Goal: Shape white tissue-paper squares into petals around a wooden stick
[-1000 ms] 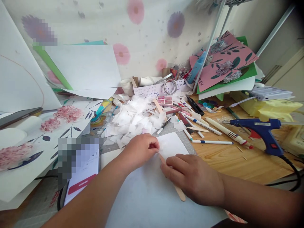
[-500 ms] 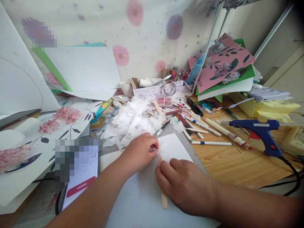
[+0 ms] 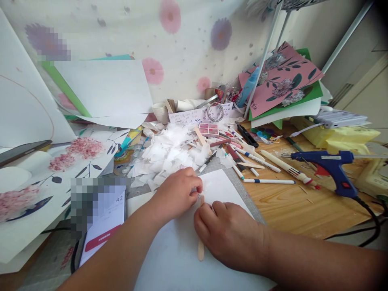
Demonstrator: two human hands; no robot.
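Observation:
My right hand (image 3: 228, 232) is closed round a flat wooden craft stick (image 3: 201, 251); its lower end sticks out below the fist and its upper tip points at my left fingertips. My left hand (image 3: 177, 192) pinches a small filmy piece of white tissue paper (image 3: 204, 188), mostly hidden by the fingers. Both hands are over a white sheet of paper (image 3: 222, 188). Just beyond them lies a heap of torn white tissue scraps (image 3: 165, 151).
A blue glue gun (image 3: 329, 159) rests on the wooden table at right. Several markers (image 3: 269, 181) and a pink palette (image 3: 208, 129) lie behind the hands. A phone (image 3: 104, 226) stands left of my left forearm, beside paper with pink flowers (image 3: 86, 147).
My right hand has shifted slightly left, and the craft stick now stands more upright, its lower end moved left and up. My left fingers remain pinched at nearly the same spot.

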